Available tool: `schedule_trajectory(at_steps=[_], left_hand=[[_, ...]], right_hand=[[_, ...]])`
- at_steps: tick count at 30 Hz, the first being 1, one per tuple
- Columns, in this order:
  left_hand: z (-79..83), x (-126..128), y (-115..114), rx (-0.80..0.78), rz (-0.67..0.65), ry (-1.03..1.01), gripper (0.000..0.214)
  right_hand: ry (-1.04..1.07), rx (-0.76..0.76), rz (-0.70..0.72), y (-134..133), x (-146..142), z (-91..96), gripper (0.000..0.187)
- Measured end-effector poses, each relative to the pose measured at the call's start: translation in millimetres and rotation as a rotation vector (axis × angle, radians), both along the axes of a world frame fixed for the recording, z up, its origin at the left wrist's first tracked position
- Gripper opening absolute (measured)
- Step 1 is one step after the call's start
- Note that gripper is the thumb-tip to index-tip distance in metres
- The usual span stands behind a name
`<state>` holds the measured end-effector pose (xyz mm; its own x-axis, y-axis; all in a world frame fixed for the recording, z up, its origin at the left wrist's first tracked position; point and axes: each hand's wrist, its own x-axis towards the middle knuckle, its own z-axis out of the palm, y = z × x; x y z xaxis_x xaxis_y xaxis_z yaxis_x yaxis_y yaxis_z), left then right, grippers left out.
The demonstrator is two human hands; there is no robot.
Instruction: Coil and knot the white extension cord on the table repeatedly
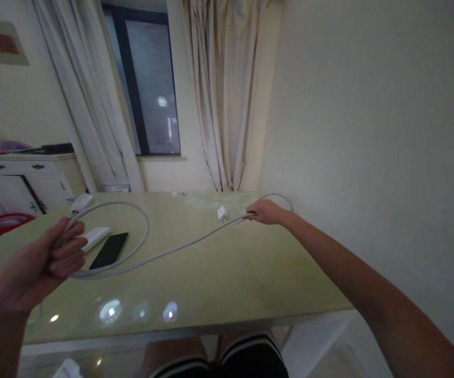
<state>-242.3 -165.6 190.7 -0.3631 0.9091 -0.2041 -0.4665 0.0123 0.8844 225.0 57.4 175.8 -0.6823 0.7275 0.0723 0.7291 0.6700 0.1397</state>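
A pale grey-white cable (187, 244) stretches across the table between my two hands. At the left, my left hand (63, 252) is closed in a fist around it, and a large loop of the cable hangs out to the right of the fist. Further right, my right hand (266, 211) pinches the same cable, with a bend of it curving behind the wrist. A small white plug-like block (221, 212) rests on the table just left of my right hand. Beyond the left fist is a white block (82, 203), whose kind I cannot make out.
Inside the loop's outline, a black phone (109, 251) lies beside a long white bar (96, 239). Both are on the pale green glossy table (211, 286). A wall (368, 131) borders the right side; curtains (227, 94) and a white cabinet (30, 181) stand behind.
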Motion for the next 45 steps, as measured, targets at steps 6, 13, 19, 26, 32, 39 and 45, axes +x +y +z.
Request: schedule_trajectory(at_steps=[6, 13, 19, 26, 32, 39, 45], left_hand=[[-6.4, 4, 35, 0.128, 0.173, 0.157, 0.041], [-4.7, -5, 35, 0.112, 0.001, 0.022, 0.039], [-10.7, 29, 52, 0.142, -0.228, 0.071, 0.034], [-1.7, 93, 67, 0.329, -0.288, 0.292, 0.035], [16.8, 94, 62, 0.32, -0.254, 0.462, 0.038], [15.9, 83, 48, 0.315, -0.3, 0.617, 0.041], [9.6, 87, 45, 0.319, -0.486, 0.366, 0.04]], right_hand=[[0.049, -0.533, -0.001, -49, 6, 65.6, 0.028], [0.345, -0.461, 0.009, -93, 51, 164.2, 0.033], [0.666, 0.005, 0.092, -66, 57, 191.9, 0.039], [0.615, 0.124, 0.027, -21, -20, 144.9, 0.037], [0.3, 0.007, 0.031, 2, -62, 122.8, 0.024], [0.095, 0.213, -0.133, 0, -65, 103.0, 0.019], [0.184, 0.307, -0.231, 8, -63, 89.0, 0.017]])
